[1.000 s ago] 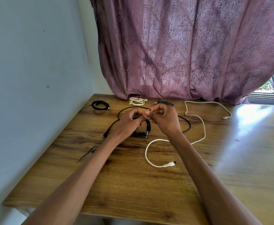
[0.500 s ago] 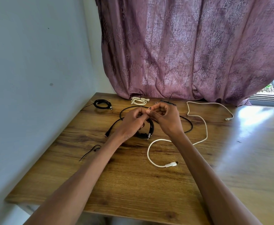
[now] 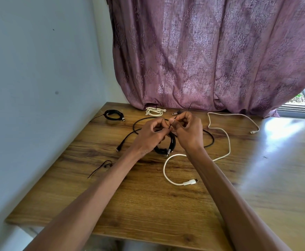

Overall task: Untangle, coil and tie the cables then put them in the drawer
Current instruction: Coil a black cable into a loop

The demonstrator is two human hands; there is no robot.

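lying at the far left of the brown wooden table (image 3: pixel 148 205) is a tied black cable coil (image 3: pixel 113 114). mid-table, the left hand (image 3: pixel 149 137) and right hand (image 3: pixel 188 132) meet, fingers curled, pinching a thin black tie (image 3: pixel 169 127) over a coiled black cable (image 3: pixel 168 144). to the right trails a loose white cable (image 3: pixel 227 142).

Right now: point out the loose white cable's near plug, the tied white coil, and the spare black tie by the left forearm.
loose white cable (image 3: pixel 190 182), head view, near plug.
tied white coil (image 3: pixel 154 111), head view, middle of bundle.
spare black tie (image 3: pixel 101 167), head view, mid strap.
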